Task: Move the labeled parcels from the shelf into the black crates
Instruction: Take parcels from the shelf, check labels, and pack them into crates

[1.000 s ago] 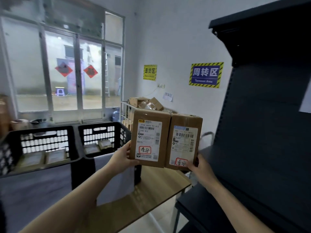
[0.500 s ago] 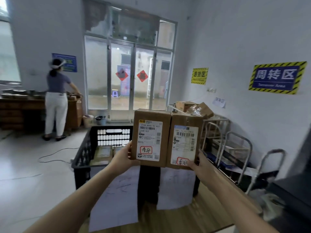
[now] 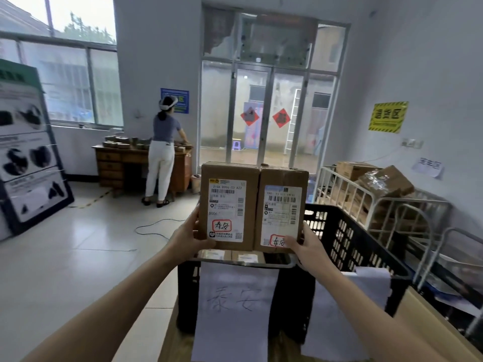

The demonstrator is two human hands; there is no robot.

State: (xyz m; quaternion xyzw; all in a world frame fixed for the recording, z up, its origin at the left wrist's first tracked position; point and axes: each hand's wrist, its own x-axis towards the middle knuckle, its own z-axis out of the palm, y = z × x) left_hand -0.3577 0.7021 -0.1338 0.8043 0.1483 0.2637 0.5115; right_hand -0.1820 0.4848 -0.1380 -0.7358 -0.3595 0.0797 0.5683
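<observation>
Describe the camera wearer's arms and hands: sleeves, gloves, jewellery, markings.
No sleeve shows on the left forearm or the right forearm; both are bare up to the frame edge. The left hand and right hand wear no gloves. No watch, bracelet or strap is visible at either wrist, no ring on the fingers in view, and no tattoos or markings.

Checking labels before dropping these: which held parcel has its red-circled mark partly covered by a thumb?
The right parcel, held by the right hand: the thumb overlaps its red circle at the label's bottom. The left parcel's circle shows whole.
</observation>
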